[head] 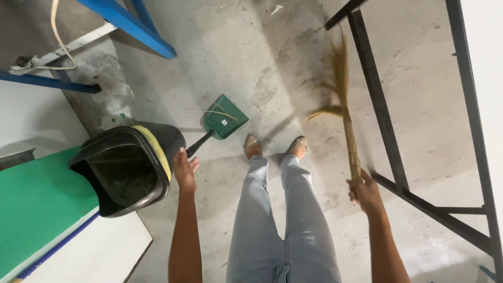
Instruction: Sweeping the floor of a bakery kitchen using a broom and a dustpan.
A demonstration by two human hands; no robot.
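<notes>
a person stands on a stained grey concrete floor, seen from above, with the left hand curled around the black handle of a green plastic dustpan and the right hand closed around the bound stem of a straw-coloured bundle broom. the dustpan lies flat on the floor just ahead of the person's shoes, its long axis running from the handle near the left hand diagonally up and right, mouth facing away. it looks light and stiff, best held at the handle end as it is now. the broom hangs with its stem near upright in the frame, bristles fanning away from the person toward a dark metal frame; the bristles look soft and springy, the tied stem firm. a black bin with a yellow rim band tilts just beside the left hand, next to a green and white board.
</notes>
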